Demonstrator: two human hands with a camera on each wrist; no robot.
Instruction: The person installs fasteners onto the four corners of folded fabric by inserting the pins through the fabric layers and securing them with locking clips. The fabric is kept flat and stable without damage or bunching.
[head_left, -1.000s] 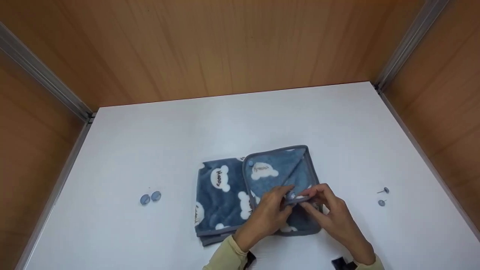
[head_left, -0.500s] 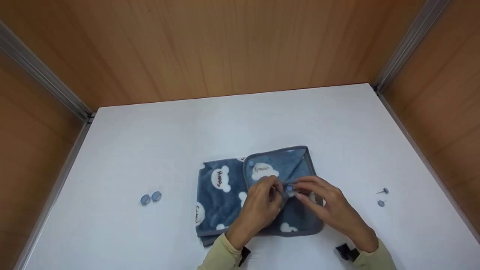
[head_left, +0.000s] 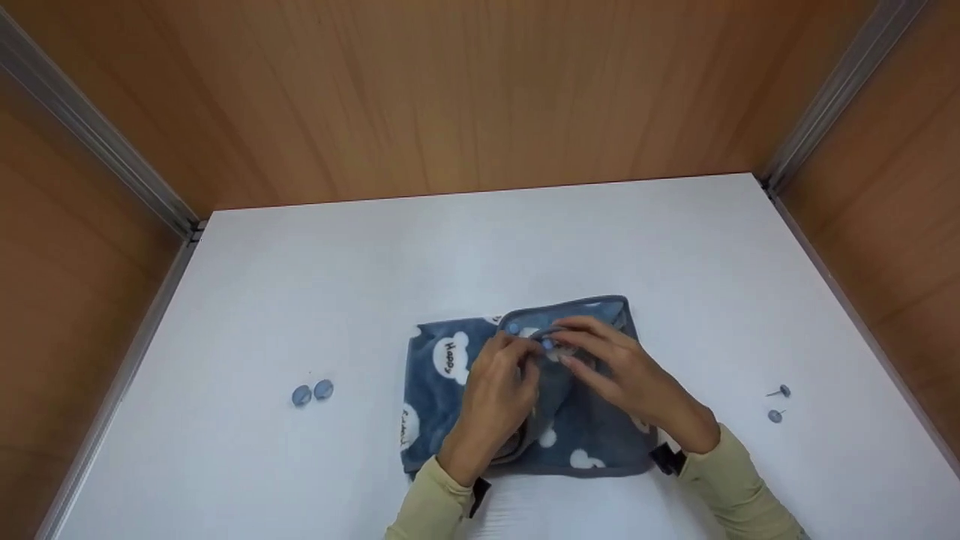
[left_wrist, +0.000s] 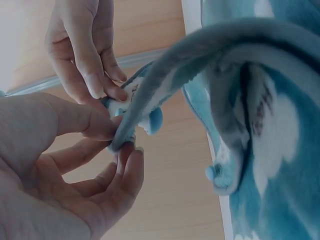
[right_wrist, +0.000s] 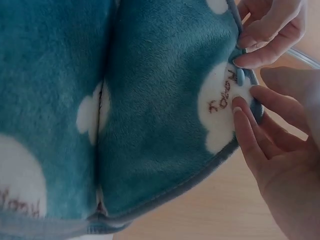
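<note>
A folded blue fleece blanket (head_left: 450,405) with white bear-head shapes lies on the table, its near flap lifted. My left hand (head_left: 491,394) pinches the flap's piped edge between thumb and fingers. Beside it, my right hand (head_left: 630,375) holds the same corner by its border. A small blue round button-like fastener (head_left: 547,344) sits on that corner between the hands; the right wrist view shows the fastener (right_wrist: 240,76) beside printed lettering. A second blue fastener (left_wrist: 211,172) is on another blanket corner in the left wrist view. The fabric partly hides the left fingertips.
Two round blue caps (head_left: 301,395) lie on the white table (head_left: 337,277) left of the blanket. To the right are two blue-headed pins (head_left: 784,391) with thin shafts. Wooden panels (head_left: 480,97) enclose the back and sides.
Both hands have lifted the near flap's corner and carried it away from me and leftward, towards the other corner with a fastener. The view has shifted slightly.
</note>
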